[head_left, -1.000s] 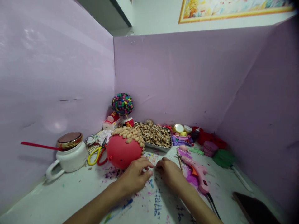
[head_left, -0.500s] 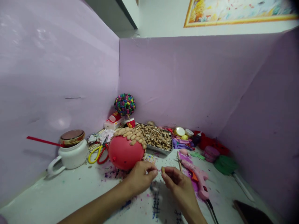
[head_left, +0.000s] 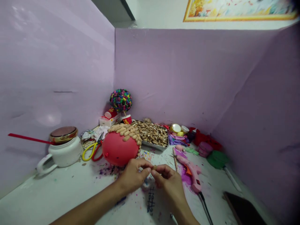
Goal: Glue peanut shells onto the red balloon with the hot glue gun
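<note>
My left hand (head_left: 132,176) and my right hand (head_left: 168,182) meet in front of me, fingertips pinched together on one small tan nut shell (head_left: 154,167). Just behind the left hand sits a red balloon (head_left: 118,149) with rows of tan shells glued over its top. A metal tray (head_left: 154,145) heaped with more shells stands behind the balloon, to its right.
A pink glue gun (head_left: 192,175) lies right of my hands on the paint-stained table (head_left: 65,190). At the left stand a white mug with a gold lid (head_left: 61,149) and yellow-and-red scissors (head_left: 92,150). A multicoloured ball (head_left: 121,100) and small pots sit by the purple partition walls. A dark tablet (head_left: 243,211) lies front right.
My hands lifted off the table and came together; the right hand picked up a shell and both hands now pinch it. The view shifted slightly.
</note>
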The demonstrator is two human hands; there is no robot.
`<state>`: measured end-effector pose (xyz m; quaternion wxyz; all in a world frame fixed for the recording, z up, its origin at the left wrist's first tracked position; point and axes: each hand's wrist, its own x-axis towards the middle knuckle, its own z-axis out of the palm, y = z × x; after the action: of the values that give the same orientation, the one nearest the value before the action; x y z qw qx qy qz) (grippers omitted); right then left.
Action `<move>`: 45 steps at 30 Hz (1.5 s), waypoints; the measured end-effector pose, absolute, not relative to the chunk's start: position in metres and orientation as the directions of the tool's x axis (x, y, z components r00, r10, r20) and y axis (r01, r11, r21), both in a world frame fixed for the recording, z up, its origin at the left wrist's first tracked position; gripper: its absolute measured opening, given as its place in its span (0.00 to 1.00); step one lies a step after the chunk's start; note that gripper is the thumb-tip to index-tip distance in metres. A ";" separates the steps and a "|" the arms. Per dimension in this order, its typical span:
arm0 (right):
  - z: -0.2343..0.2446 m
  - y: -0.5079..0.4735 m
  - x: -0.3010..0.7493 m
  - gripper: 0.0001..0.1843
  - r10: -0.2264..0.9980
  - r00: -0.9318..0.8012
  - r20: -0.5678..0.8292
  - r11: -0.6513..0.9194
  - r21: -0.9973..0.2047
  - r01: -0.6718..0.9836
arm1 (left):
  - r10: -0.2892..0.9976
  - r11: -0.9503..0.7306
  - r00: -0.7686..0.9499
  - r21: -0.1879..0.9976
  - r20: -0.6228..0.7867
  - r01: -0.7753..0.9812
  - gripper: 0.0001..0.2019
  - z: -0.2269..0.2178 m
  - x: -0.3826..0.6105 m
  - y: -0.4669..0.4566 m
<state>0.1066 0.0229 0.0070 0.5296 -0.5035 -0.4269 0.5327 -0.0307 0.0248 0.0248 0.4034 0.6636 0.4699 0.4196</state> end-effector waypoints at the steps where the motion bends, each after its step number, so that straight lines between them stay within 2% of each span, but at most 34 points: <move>1: 0.007 0.023 0.106 0.12 0.991 0.055 -0.125 -0.115 -0.979 -0.168 | 0.954 -0.267 0.218 0.913 0.205 0.309 0.09 0.025 -0.031 0.024; 6: 0.007 0.019 0.108 0.15 0.970 -0.017 -0.244 -0.241 -0.941 -0.238 | 0.907 -0.409 0.278 0.820 0.317 0.401 0.08 0.027 -0.033 0.021; 10: 0.011 0.017 0.107 0.18 0.963 -0.026 -0.269 -0.266 -0.928 -0.260 | 0.911 -0.402 0.260 0.822 0.319 0.403 0.06 0.026 -0.032 0.023; 14: 0.013 0.018 0.105 0.20 0.964 -0.048 -0.263 -0.266 -0.926 -0.269 | 0.949 -0.281 0.225 0.917 0.222 0.284 0.06 0.026 -0.031 0.023; 17: 0.016 0.021 0.110 0.22 0.968 0.037 -0.250 -0.235 -0.943 -0.236 | 0.978 -0.068 0.203 0.994 0.050 0.084 0.06 0.025 -0.032 0.024; 18: 0.019 0.023 0.114 0.23 0.974 0.081 -0.211 -0.195 -0.967 -0.167 | 0.978 0.033 0.204 0.999 -0.030 -0.011 0.06 0.025 -0.032 0.024; 20: 0.025 0.028 0.128 0.23 0.985 0.160 -0.063 -0.077 -0.994 0.078 | 0.954 0.231 0.240 0.951 -0.179 -0.208 0.07 0.023 -0.033 0.025; 22: 0.034 0.033 0.148 0.21 0.974 0.208 0.092 0.013 -0.936 0.352 | 0.923 0.354 0.279 0.866 -0.264 -0.353 0.07 0.020 -0.034 0.026; 23: 0.038 0.035 0.160 0.19 0.965 0.238 0.112 0.000 -0.906 0.424 | 0.913 0.390 0.288 0.829 -0.290 -0.400 0.06 0.019 -0.034 0.027; 24: 0.041 0.036 0.172 0.19 0.953 0.280 0.116 -0.047 -0.857 0.514 | 0.904 0.417 0.289 0.799 -0.315 -0.433 0.04 0.019 -0.034 0.027; 26: 0.042 0.038 0.193 0.23 0.929 0.360 0.085 -0.243 -0.592 0.769 | 0.891 0.452 0.278 0.762 -0.359 -0.465 0.03 0.018 -0.035 0.028; 28: 0.038 0.040 0.207 0.28 0.921 0.388 0.031 -0.351 -0.365 0.862 | 0.886 0.464 0.272 0.751 -0.376 -0.471 0.03 0.018 -0.037 0.028; 30: 0.029 0.042 0.215 0.28 0.923 0.385 0.002 -0.365 -0.309 0.878 | 0.888 0.456 0.287 0.762 -0.358 -0.460 0.02 0.020 -0.037 0.027; 34: 0.013 0.047 0.223 0.27 0.915 0.402 -0.005 -0.380 -0.338 0.861 | 0.860 0.461 0.432 0.775 -0.271 -0.433 0.04 0.024 -0.019 0.021; 38: 0.008 0.048 0.233 0.15 0.923 0.381 -0.049 -0.365 -0.420 0.831 | 0.762 0.532 0.601 0.763 -0.242 -0.367 0.09 0.018 0.026 0.011; 40: 0.007 0.048 0.239 0.10 0.924 0.376 -0.065 -0.360 -0.472 0.805 | 0.737 0.563 0.609 0.764 -0.291 -0.317 0.11 0.009 0.048 0.010; 45: 0.007 0.053 0.245 0.11 0.899 0.425 -0.103 -0.374 -0.684 0.627 | 0.742 0.585 0.564 0.760 -0.361 -0.284 0.13 -0.006 0.068 0.018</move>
<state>0.2449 0.0525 0.0069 0.2864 -0.7939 -0.4806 0.2380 0.0685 0.0178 -0.0064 0.8201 0.3312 0.3463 0.3128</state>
